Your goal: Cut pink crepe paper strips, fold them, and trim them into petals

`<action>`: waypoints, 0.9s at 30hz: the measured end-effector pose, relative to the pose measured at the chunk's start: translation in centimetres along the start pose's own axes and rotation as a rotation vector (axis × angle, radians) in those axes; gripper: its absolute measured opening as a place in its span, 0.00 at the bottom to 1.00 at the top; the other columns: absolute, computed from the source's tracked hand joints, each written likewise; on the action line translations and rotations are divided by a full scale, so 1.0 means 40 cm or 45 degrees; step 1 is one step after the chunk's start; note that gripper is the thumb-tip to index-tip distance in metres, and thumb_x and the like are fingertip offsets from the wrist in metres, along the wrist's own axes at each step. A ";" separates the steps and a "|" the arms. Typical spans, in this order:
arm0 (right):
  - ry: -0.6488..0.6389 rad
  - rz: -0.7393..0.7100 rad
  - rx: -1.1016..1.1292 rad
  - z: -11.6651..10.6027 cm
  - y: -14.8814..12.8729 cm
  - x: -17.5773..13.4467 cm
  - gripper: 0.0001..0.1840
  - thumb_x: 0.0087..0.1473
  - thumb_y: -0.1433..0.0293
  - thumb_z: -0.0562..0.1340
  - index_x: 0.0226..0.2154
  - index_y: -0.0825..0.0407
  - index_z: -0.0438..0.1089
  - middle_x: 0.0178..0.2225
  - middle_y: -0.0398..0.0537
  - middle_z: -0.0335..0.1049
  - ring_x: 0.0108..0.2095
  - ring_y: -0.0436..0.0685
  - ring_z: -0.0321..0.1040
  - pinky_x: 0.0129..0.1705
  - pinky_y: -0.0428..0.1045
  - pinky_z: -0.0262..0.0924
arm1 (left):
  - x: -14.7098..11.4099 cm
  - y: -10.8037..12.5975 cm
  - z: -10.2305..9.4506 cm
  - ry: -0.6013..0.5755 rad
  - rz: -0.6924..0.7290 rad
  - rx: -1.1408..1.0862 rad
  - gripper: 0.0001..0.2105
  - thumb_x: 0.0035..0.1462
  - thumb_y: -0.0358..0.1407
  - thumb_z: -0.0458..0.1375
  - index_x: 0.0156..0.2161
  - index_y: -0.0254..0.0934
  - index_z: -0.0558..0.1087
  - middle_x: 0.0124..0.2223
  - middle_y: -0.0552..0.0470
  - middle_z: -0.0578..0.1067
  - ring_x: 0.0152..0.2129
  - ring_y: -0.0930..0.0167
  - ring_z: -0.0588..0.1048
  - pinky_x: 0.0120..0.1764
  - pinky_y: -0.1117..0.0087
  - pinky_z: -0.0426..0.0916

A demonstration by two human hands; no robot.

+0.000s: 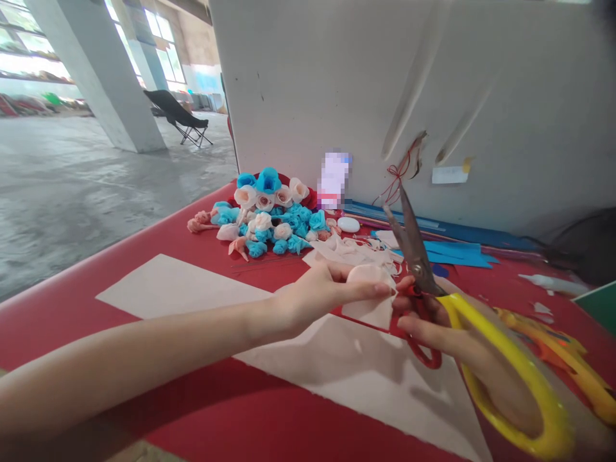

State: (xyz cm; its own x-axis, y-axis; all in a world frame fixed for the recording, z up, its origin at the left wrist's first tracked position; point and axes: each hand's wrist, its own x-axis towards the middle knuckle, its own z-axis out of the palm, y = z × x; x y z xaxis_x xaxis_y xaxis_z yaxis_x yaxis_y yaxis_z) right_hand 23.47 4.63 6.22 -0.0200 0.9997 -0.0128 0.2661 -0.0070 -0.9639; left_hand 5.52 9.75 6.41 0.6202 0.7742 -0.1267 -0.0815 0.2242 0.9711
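Observation:
My left hand [312, 295] pinches a small piece of pale pink crepe paper [369, 311] between thumb and fingers. My right hand [452, 340] is closed around scissors [423, 276] with yellow and red handles. Their blades point upward, parted, and stand above the paper rather than around it. The fingertips of my right hand are close to the piece's right edge; whether they touch it is unclear. Under both hands, pale pink paper [385, 378] lies across the red tabletop [231, 410]. Crumpled pale scraps [353, 250] sit just behind my hands.
Blue, white and pink paper flowers [274, 218] are heaped at the back left. A phone [334, 179] leans on the white wall behind. Blue paper strips [457, 252] lie at the back right. A yellow glue gun [563, 353] and a white bottle [553, 283] are at the right.

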 end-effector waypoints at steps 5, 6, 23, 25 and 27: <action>-0.003 0.194 0.227 0.041 -0.013 -0.026 0.23 0.36 0.61 0.70 0.38 0.46 0.69 0.27 0.41 0.68 0.31 0.53 0.67 0.36 0.47 0.64 | -0.017 0.000 0.020 -0.071 0.126 -0.083 0.05 0.52 0.35 0.59 0.31 0.35 0.74 0.30 0.54 0.73 0.30 0.75 0.70 0.35 0.76 0.63; -0.009 0.229 0.280 0.039 -0.011 -0.028 0.23 0.37 0.61 0.69 0.39 0.46 0.70 0.30 0.42 0.69 0.36 0.55 0.67 0.40 0.49 0.64 | -0.016 -0.001 0.018 -0.113 0.147 -0.120 0.07 0.53 0.37 0.57 0.33 0.36 0.74 0.32 0.53 0.73 0.32 0.73 0.70 0.37 0.74 0.64; -0.142 0.380 0.669 0.030 -0.031 -0.013 0.10 0.42 0.65 0.65 0.28 0.53 0.70 0.24 0.42 0.66 0.20 0.45 0.55 0.23 0.43 0.53 | 0.007 0.005 -0.021 -0.204 0.269 -0.096 0.03 0.48 0.28 0.62 0.31 0.33 0.72 0.31 0.54 0.72 0.29 0.77 0.71 0.36 0.76 0.66; -0.120 0.289 0.579 0.023 -0.021 -0.005 0.09 0.44 0.65 0.63 0.30 0.53 0.70 0.27 0.46 0.71 0.23 0.48 0.61 0.24 0.44 0.57 | 0.015 0.015 -0.038 -0.146 0.293 -0.112 0.04 0.49 0.31 0.62 0.32 0.32 0.72 0.30 0.53 0.73 0.27 0.78 0.71 0.33 0.77 0.66; -0.197 0.146 0.497 0.016 -0.013 0.000 0.13 0.47 0.65 0.60 0.37 0.51 0.70 0.34 0.50 0.74 0.31 0.52 0.68 0.30 0.46 0.62 | 0.029 0.022 -0.057 -0.049 0.319 -0.171 0.06 0.48 0.31 0.63 0.32 0.31 0.72 0.28 0.54 0.73 0.23 0.79 0.70 0.29 0.78 0.65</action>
State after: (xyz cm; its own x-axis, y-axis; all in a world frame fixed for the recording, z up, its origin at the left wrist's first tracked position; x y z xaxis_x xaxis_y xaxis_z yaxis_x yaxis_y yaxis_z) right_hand 22.70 4.61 6.56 -0.1634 0.9771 -0.1364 -0.1091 -0.1553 -0.9818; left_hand 4.40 12.19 6.66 0.5967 0.7928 0.1241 -0.3371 0.1073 0.9353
